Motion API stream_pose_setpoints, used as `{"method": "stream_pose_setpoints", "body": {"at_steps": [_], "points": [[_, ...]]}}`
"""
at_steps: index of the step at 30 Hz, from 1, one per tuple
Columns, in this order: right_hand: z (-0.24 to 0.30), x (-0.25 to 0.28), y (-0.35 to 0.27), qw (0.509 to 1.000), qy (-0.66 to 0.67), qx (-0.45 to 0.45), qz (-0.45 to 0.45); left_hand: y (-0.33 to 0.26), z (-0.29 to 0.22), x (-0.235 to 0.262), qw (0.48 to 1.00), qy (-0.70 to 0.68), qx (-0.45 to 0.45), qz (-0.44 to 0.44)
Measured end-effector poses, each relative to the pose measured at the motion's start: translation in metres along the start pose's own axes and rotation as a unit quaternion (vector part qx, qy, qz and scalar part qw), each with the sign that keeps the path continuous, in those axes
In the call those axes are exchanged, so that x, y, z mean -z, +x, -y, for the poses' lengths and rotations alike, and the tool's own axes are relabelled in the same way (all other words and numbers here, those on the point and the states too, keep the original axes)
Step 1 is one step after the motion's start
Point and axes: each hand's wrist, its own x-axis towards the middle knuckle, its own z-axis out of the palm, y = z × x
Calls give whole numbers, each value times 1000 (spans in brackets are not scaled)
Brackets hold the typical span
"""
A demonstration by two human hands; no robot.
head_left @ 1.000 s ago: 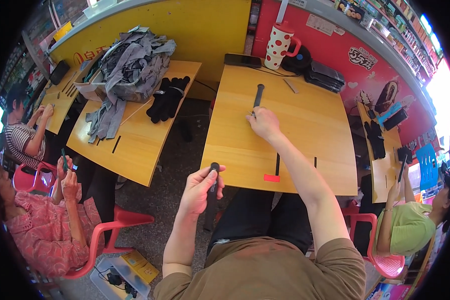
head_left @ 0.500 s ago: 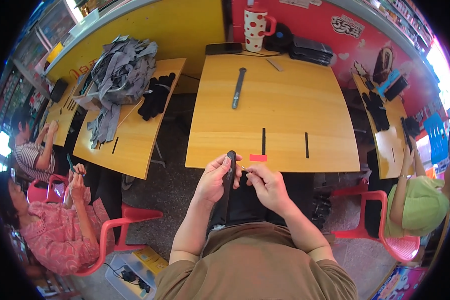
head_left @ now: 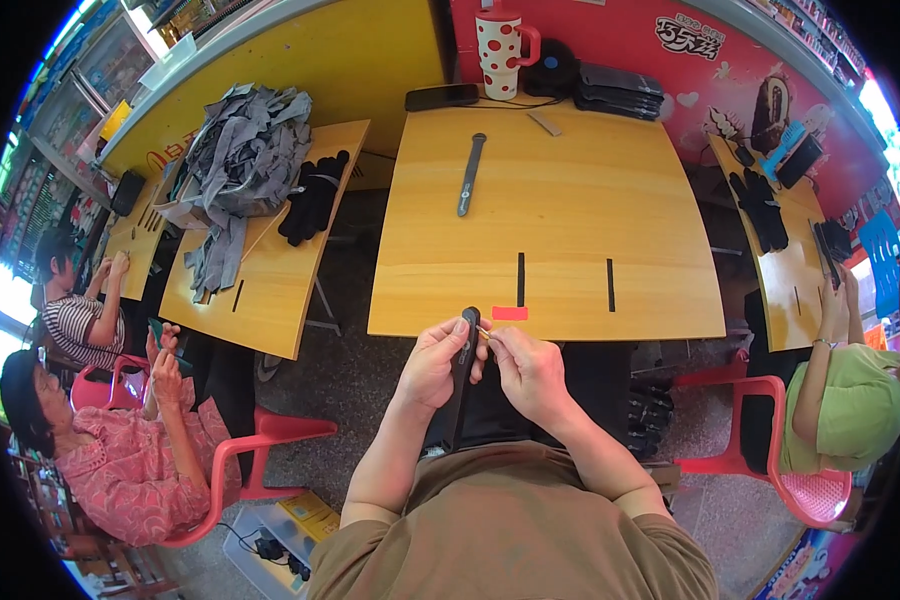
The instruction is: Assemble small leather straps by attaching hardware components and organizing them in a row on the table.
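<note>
My left hand (head_left: 432, 364) is closed around a long dark strap (head_left: 460, 395), its rounded end up, just off the table's near edge. The strap hangs down towards my lap. At the strap's right side, my right hand (head_left: 532, 374) pinches a small, thin, yellowish piece; its kind is too small to tell. On the wooden table (head_left: 560, 190) beyond lie a similar grey strap (head_left: 471, 176), two narrow black strips (head_left: 521, 281) and a red rectangle (head_left: 510, 314) close to the near edge.
At the table's back stand a polka-dot tumbler (head_left: 500, 55), a phone (head_left: 442, 96) and stacked dark bundles (head_left: 618, 92). A left-hand table bears a heap of grey strips (head_left: 250, 145) and a black bundle (head_left: 313, 198). People sit working on both sides, on red chairs (head_left: 270, 430).
My right hand has come slightly left, bringing the small piece against the strap near its rounded end. My left hand still holds the strap, and the whole view has shifted a little.
</note>
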Motion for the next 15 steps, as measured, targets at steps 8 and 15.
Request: {"method": "stream_pose_setpoints", "body": {"at_steps": [8,15], "points": [[-8,-1,-4,998,-59,33,5,1,8,-2,999,22,-14,-18],[-12,1,-5,996,-53,72,-1,-10,3,-8,959,263,-96,-43]]}}
